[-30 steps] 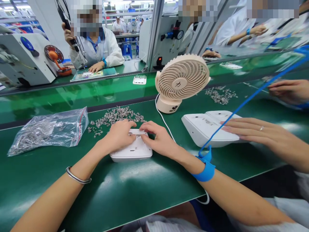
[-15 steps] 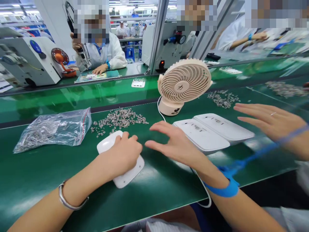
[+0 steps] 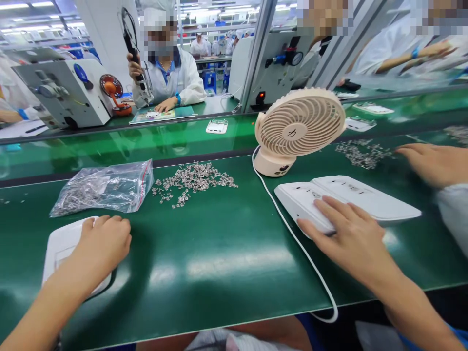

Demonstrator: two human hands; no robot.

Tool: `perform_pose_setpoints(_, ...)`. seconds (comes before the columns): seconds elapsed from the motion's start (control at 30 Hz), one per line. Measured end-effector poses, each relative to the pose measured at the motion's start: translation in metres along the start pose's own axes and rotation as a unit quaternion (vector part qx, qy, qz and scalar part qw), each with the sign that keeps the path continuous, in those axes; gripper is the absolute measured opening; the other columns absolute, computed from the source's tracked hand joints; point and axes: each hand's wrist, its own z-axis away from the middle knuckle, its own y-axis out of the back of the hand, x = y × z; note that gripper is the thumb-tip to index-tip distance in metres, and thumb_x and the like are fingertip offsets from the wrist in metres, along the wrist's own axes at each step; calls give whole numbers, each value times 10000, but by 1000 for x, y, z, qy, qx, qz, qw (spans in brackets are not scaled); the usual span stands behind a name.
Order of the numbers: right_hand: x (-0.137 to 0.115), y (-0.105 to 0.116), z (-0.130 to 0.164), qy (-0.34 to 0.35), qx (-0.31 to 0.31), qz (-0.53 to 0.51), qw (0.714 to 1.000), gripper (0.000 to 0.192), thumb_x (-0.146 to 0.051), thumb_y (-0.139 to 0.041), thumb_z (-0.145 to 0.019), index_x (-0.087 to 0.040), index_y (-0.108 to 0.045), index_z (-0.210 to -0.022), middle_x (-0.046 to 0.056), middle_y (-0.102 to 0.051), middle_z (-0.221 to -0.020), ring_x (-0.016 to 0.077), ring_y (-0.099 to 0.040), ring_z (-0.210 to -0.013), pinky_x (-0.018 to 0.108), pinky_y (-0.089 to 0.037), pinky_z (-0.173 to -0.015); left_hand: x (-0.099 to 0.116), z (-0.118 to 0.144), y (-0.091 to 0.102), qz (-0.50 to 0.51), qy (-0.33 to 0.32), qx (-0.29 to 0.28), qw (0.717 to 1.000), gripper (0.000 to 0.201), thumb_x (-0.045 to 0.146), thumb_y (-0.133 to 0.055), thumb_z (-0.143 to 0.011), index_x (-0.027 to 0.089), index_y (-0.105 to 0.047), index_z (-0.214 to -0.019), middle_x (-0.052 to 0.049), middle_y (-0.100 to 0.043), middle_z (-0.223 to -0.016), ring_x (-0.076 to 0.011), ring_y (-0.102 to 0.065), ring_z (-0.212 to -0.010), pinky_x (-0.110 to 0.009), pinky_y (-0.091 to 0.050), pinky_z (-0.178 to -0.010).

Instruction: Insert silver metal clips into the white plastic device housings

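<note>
White plastic housing [image 3: 60, 246] lies at the far left of the green bench mat [image 3: 219, 263], the left hand [image 3: 102, 243] resting on it with fingers curled together. Behind sit a bag of metal clips [image 3: 104, 187], loose clips [image 3: 193, 180] and a beige desk fan [image 3: 298, 129]. The right hand [image 3: 347, 239] presses flat, fingers spread, on another housing [image 3: 307, 200]. Across the conveyor belt [image 3: 109, 146], a white-coated co-worker [image 3: 171, 73] sits in a lit factory hall.

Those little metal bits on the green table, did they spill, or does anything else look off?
The small metal parts lie in a loose, compact heap beside their plastic bag, apparently laid out rather than spilled. Nothing looks damaged.
</note>
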Motion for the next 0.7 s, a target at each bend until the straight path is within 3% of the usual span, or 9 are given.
perform_pose_setpoints(0.13,-20,17,-13,16,27,-56,998,273,-328,-451,-842,-161,-587,-1009,207,-572,-1113,376,-567,-992,534,-453,-840,6,-13,13,18,-14,1,1000,339,204,-287,-839,128,-615,-878,-158,-634,-948,-334,-598,-891,-441,-439,-743)
perform_pose_setpoints(0.27,-59,31,-6,118,40,-170,978,333,-232,-550,-789,-224,-519,-1120,167,-545,-1173,325,-545,-1055,513,-427,-885,32,-40,21,105,-74,10,992,304,234,-341,-848,119,-548,-1038,-146,-602,-999,-282,-592,-916,-372,-455,-756)
perform_pose_setpoints(0.47,-106,30,2,234,-130,-293,918,403,-340,-623,-749,-236,-548,-1131,163,-473,-1305,341,-452,-1181,576,-373,-916,63,-95,24,191,-121,25,974,248,133,-360,-798,114,-579,-911,-143,-626,-869,-233,-608,-809,-297,-436,-656)
perform_pose_setpoints(0.6,-107,11,-33,182,-146,-370,900,323,-350,-579,-802,-190,-600,-1082,158,-505,-1276,281,-493,-1156,500,-412,-931,55,-128,37,223,-143,21,964,187,155,-412,-756,151,-596,-722,-79,-631,-758,-188,-587,-735,-264,-408,-636)
perform_pose_setpoints(0.7,-102,-14,-68,104,-158,-359,914,242,-280,-553,-815,-145,-642,-995,148,-583,-1164,248,-562,-1066,429,-453,-907,41,-135,46,251,-148,23,956,176,207,-430,-742,167,-579,-658,-39,-611,-692,-158,-557,-675,-252,-387,-610)
